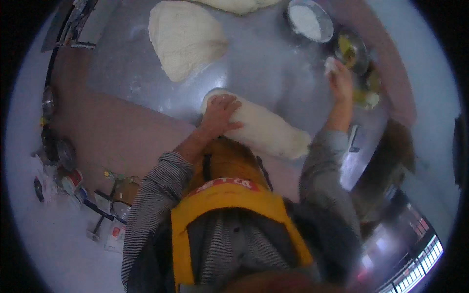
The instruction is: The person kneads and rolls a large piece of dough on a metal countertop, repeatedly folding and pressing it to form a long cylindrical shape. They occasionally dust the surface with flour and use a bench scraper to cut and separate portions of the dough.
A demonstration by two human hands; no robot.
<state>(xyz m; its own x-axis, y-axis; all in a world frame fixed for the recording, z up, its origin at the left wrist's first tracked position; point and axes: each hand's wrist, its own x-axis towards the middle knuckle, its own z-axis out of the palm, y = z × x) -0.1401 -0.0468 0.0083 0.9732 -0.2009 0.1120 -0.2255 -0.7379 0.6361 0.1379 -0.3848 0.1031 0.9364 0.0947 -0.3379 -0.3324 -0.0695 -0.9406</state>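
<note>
A long, thick roll of pale dough (266,126) lies slantwise on the metal worktop (273,68), close to my body. Spread fingers of my left hand (221,115) rest on its left end. At the right, my right hand (340,80) is raised beside a metal bowl (364,61) with something yellow in it. Its fingers are closed round a small white lump (330,65), too blurred to name surely. Farther back on the worktop sits a large flattened mass of dough (183,39).
Another piece of dough (239,4) shows at the far edge. A bowl of white powder (310,22) stands at the far right. Near my right forearm lies a dark-handled tool (353,139). Several containers crowd a lower shelf at the left, including a round metal pan (66,154).
</note>
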